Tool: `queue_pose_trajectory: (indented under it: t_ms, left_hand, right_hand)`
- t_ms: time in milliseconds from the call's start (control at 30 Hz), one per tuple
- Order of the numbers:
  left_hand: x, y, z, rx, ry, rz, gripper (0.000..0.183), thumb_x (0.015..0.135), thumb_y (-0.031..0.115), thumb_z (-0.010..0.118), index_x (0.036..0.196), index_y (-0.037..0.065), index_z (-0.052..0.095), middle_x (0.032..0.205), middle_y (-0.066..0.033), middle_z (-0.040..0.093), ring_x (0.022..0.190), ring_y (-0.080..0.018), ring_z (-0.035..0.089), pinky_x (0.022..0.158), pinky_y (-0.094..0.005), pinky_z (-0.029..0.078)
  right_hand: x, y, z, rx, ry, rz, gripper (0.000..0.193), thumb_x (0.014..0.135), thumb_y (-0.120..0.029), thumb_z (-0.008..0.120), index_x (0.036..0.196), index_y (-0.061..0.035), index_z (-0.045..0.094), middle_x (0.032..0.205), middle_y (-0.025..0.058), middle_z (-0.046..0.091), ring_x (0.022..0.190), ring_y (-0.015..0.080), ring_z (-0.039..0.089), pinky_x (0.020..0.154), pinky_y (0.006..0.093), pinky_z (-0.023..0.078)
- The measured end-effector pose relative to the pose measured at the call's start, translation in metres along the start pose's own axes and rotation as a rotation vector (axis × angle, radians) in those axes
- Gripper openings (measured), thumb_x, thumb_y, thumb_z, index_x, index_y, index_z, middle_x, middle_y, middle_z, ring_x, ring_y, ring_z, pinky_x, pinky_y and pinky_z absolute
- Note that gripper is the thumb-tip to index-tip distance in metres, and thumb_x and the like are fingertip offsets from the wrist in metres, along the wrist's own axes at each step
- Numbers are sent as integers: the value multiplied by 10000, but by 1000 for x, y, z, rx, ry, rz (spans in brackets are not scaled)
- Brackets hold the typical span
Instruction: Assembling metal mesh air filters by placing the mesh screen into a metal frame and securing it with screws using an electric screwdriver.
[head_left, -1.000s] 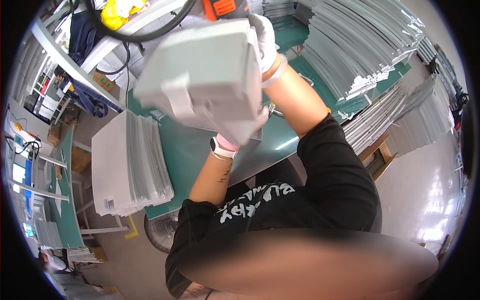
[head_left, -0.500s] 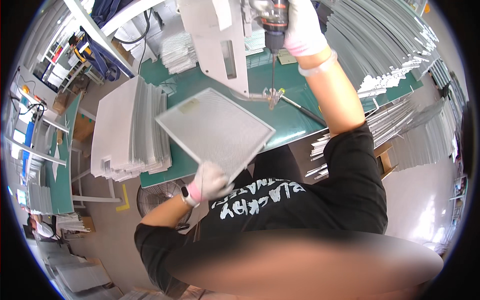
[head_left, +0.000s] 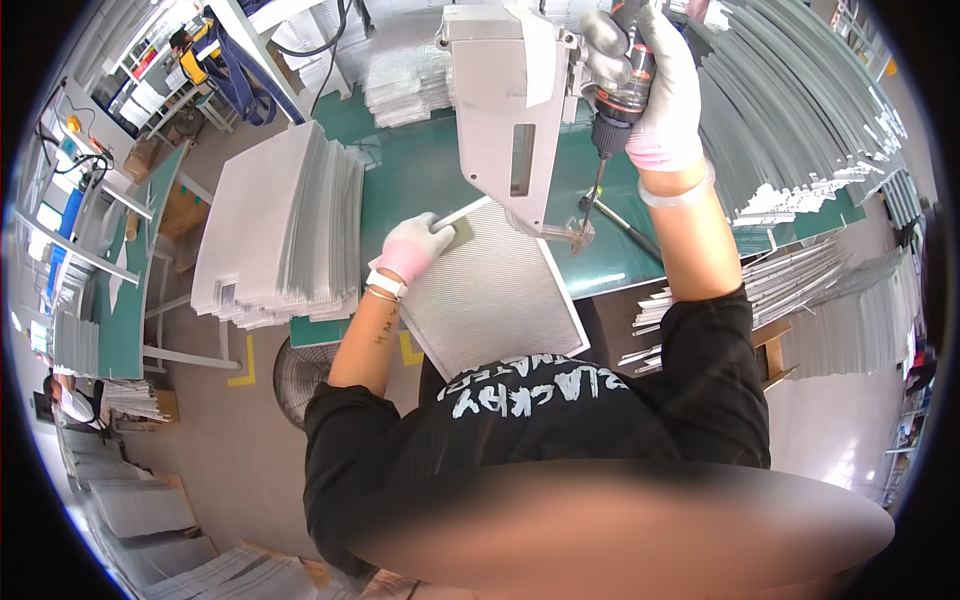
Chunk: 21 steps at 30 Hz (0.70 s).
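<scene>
My left hand (head_left: pixel 415 248), in a white glove with a pink cuff, is closed on the upper left edge of a grey, fine-ribbed rectangular panel (head_left: pixel 490 300). The panel has a pale frame, and a small yellowish patch (head_left: pixel 462 233) lies beside my fingers. Its near edge reaches my shirt. My right hand (head_left: pixel 672 100), gloved likewise, grips a black power screwdriver (head_left: pixel 622 95) with an orange ring. Its long bit slants down toward a small clear fixture (head_left: pixel 570 236) at the foot of a grey machine arm (head_left: pixel 500 110); whether the tip touches anything, I cannot tell.
A stack of pale panels (head_left: pixel 270 230) stands left on the green table (head_left: pixel 400 160), another pile (head_left: pixel 408 85) behind. Long grey strips (head_left: pixel 790 90) fill the right side. A dark-handled rod tool (head_left: pixel 628 228) lies right of the fixture. A floor fan (head_left: pixel 303 385) stands below.
The panel has turned and come nearer my body, its far corner now at the machine arm. My left hand went from its near edge to its upper left edge. The screwdriver tilts more.
</scene>
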<state>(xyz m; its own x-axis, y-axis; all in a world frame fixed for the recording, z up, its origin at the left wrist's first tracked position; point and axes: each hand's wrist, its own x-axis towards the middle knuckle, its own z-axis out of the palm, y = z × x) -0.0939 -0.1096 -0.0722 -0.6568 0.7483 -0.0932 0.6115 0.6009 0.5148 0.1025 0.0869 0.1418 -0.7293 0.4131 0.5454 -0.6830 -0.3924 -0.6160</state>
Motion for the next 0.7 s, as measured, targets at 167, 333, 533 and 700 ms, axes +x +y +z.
queue_pose_trajectory:
  t_ms: [167,333,533,700]
  left_hand:
    - [-60,81,-5,57,279,653,236,742,294,720,706,83,620,694,-91,614,694,-298,626,682,-449,473]
    - [-95,93,21,47,481,820,262,594,243,789,691,111,584,634,-23,537,654,-234,556,710,-424,437]
    - [-96,90,26,-34,549,794,242,585,255,793,702,112,637,634,-22,564,664,-233,574,876,-493,462]
    - [-97,90,26,-50,575,799,232,605,246,795,756,125,667,676,-17,603,625,-237,578,749,-434,454]
  right_hand:
    - [30,19,-34,257,-682,-204,226,954,-300,596,1095,-141,516,792,54,542,597,129,468,507,236,375]
    - [-19,27,-1,-49,32,-72,234,963,-299,574,1076,-99,529,803,54,550,634,106,498,540,219,397]
    - [-38,44,9,-308,106,-91,440,950,-466,551,829,-50,473,693,15,452,564,65,418,497,207,319]
    - [-35,47,-4,-225,-30,-27,307,937,-343,581,957,-58,468,718,45,512,567,101,473,521,235,383]
